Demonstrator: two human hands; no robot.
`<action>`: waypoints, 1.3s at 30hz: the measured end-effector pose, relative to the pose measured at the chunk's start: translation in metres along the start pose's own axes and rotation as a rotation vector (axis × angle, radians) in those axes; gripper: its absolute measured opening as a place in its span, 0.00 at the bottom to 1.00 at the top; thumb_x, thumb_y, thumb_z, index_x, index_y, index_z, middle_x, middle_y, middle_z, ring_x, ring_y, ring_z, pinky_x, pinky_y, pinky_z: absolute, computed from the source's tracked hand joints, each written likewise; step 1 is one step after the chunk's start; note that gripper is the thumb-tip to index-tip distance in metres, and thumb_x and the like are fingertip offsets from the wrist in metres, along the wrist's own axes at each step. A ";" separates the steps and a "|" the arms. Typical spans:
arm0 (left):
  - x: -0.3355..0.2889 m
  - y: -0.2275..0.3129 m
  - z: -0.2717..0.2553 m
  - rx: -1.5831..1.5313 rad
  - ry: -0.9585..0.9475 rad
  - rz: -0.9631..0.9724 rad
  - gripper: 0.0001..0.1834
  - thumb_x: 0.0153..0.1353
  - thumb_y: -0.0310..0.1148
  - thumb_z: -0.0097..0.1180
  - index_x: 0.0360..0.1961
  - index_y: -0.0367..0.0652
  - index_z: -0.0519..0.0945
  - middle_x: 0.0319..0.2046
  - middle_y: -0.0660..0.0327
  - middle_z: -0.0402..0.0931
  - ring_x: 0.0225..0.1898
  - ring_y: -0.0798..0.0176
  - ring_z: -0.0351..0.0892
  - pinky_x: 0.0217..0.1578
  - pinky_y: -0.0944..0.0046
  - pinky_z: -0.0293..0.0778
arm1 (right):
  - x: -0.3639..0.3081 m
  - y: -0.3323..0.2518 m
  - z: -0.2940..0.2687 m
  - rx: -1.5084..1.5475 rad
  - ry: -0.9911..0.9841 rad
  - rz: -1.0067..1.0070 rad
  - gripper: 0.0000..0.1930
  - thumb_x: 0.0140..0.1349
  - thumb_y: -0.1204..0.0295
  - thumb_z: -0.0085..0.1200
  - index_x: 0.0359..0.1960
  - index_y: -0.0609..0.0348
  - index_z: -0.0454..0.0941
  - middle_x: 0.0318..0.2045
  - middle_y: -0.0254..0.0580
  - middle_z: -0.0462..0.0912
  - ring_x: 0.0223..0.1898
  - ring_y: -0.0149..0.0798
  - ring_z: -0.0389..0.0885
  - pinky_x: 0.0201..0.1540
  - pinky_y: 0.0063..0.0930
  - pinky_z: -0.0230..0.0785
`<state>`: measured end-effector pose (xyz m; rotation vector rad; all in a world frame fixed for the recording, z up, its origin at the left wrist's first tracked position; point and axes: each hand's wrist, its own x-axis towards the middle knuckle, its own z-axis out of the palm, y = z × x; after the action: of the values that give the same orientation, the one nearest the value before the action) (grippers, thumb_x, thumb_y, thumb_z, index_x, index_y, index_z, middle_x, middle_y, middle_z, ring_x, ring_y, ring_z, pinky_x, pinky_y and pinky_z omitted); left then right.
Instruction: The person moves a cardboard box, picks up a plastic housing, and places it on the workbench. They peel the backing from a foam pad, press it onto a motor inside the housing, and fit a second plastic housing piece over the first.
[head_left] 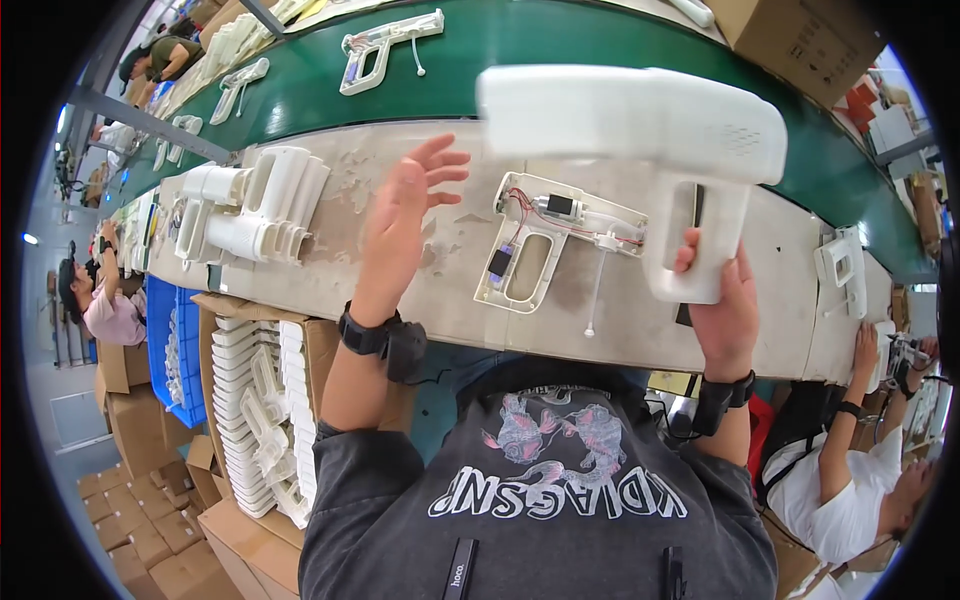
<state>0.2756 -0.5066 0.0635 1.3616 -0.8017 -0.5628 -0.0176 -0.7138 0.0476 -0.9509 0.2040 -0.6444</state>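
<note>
My right hand (pixel 728 312) is wrapped round the handle of a white pistol-shaped plastic housing (pixel 630 112), raised above the table; its body is slightly blurred. Beneath and left of it, an open white housing half (pixel 520 300) lies on the table. Inside sit a small motor-like part (pixel 558 206), a blue-and-black component (pixel 499 264) and red wires. From that half, a thin white rod (pixel 597 290) with a rounded end extends toward me. My left hand (pixel 400 215) hovers to the left with fingers apart, holding nothing.
Nested white housings (pixel 268 205) lie at the table's left. Beyond runs a green conveyor belt (pixel 300 100) carrying partly assembled units (pixel 390 50). A carton of white shells (pixel 255 420) and a blue bin (pixel 170 345) stand lower left. Another person (pixel 840 470) works at right.
</note>
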 end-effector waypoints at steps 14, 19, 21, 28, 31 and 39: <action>-0.031 -0.061 0.029 0.106 -0.158 -0.604 0.33 0.76 0.53 0.43 0.71 0.40 0.62 0.53 0.59 0.74 0.51 0.65 0.76 0.45 0.62 0.80 | -0.037 0.008 -0.044 -0.040 0.282 0.017 0.25 0.73 0.71 0.51 0.68 0.65 0.63 0.59 0.53 0.77 0.54 0.40 0.80 0.61 0.38 0.73; -0.045 -0.058 0.041 -0.018 -0.152 -0.602 0.31 0.77 0.51 0.43 0.71 0.42 0.63 0.53 0.59 0.74 0.50 0.66 0.76 0.46 0.61 0.80 | -0.028 0.021 -0.033 -0.074 0.240 0.062 0.26 0.71 0.71 0.53 0.68 0.64 0.62 0.59 0.53 0.78 0.54 0.40 0.80 0.60 0.37 0.73; -0.047 -0.058 0.046 -0.039 -0.142 -0.593 0.31 0.77 0.51 0.43 0.71 0.41 0.63 0.53 0.59 0.74 0.50 0.66 0.77 0.47 0.61 0.79 | -0.025 0.027 -0.027 -0.076 0.232 0.080 0.27 0.70 0.71 0.55 0.69 0.63 0.62 0.58 0.53 0.78 0.54 0.40 0.80 0.60 0.38 0.73; -0.064 -0.050 0.041 0.180 0.076 -0.335 0.28 0.77 0.45 0.47 0.69 0.38 0.66 0.58 0.57 0.75 0.56 0.64 0.75 0.53 0.62 0.74 | -0.029 0.052 0.007 -0.071 0.101 0.271 0.32 0.64 0.77 0.61 0.68 0.60 0.62 0.57 0.53 0.79 0.55 0.43 0.81 0.61 0.40 0.73; -0.062 -0.026 0.051 0.028 -0.020 -0.287 0.27 0.75 0.39 0.50 0.70 0.38 0.66 0.58 0.56 0.75 0.56 0.64 0.75 0.55 0.64 0.73 | -0.029 0.060 0.020 -0.042 0.065 0.354 0.33 0.62 0.77 0.63 0.68 0.59 0.61 0.57 0.53 0.80 0.55 0.43 0.81 0.61 0.41 0.73; -0.070 -0.020 0.078 -0.191 -0.193 -0.290 0.28 0.71 0.27 0.55 0.69 0.35 0.64 0.50 0.55 0.80 0.49 0.67 0.80 0.52 0.65 0.76 | -0.026 0.070 0.037 -0.035 0.018 0.373 0.36 0.59 0.81 0.64 0.68 0.59 0.61 0.57 0.51 0.80 0.58 0.43 0.80 0.63 0.41 0.72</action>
<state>0.1734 -0.5048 0.0330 1.2662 -0.6877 -0.9854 0.0074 -0.6441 0.0101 -0.9099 0.3993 -0.3065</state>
